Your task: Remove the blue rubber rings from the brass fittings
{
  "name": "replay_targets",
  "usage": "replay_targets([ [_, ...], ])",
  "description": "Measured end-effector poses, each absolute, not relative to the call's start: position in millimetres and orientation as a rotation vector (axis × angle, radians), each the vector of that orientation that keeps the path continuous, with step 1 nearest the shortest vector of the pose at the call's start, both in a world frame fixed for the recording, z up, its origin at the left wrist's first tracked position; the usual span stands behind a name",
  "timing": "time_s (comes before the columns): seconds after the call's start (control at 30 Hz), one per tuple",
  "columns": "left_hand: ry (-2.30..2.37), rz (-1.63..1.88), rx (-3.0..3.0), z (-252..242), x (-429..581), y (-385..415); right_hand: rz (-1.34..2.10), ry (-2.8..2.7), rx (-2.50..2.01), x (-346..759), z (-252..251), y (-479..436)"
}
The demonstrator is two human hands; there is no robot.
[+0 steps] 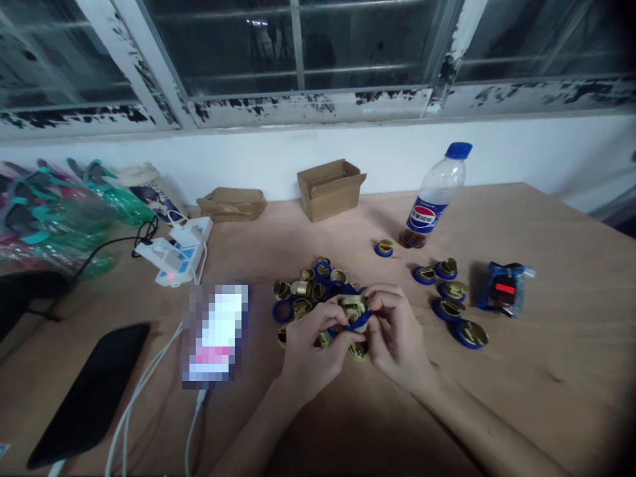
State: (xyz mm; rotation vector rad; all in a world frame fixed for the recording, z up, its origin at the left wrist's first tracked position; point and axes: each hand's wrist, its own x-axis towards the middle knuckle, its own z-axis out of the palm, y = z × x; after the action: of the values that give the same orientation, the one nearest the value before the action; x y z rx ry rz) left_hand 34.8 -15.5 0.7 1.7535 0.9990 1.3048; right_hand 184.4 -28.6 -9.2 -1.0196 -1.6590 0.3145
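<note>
Between my two hands is a brass-coloured round metal fitting (352, 306) with a blue rubber ring (358, 322) at its lower edge. My left hand (317, 348) pinches the left side, thumb and forefinger at the ring. On the other side my right hand (397, 331) grips the ring's right edge with closed fingertips. Beneath and behind the hands lies a pile of loose brass fittings (301, 289) and blue rings (283, 311), partly covered by my left hand. Farther right stand several fittings with blue rings around their bases (451, 307).
A cola bottle (427, 205) stands behind the fittings, near a small blue-wrapped packet (505, 289). Cardboard boxes (332, 192) line the wall. To the left are a lit phone (218, 334), a dark phone (92, 394), a power strip (183, 255), cables and plastic-wrapped items (54, 212).
</note>
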Motion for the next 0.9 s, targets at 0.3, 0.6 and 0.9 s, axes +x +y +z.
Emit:
replay_targets([
  [0.3,1.057,1.336,1.813,5.1,36.0,-17.2,0.278,-1.628,-1.019,182.3,-10.7,-29.9],
  [0.6,1.012,1.359,1.823,6.0,35.7,-15.6,0.284,-1.636,-1.011,181.5,-11.0,-30.4],
  [0.9,0.963,1.443,1.930,4.2,34.9,-14.9,0.228,-1.658,-0.987,181.4,-6.6,-31.8],
])
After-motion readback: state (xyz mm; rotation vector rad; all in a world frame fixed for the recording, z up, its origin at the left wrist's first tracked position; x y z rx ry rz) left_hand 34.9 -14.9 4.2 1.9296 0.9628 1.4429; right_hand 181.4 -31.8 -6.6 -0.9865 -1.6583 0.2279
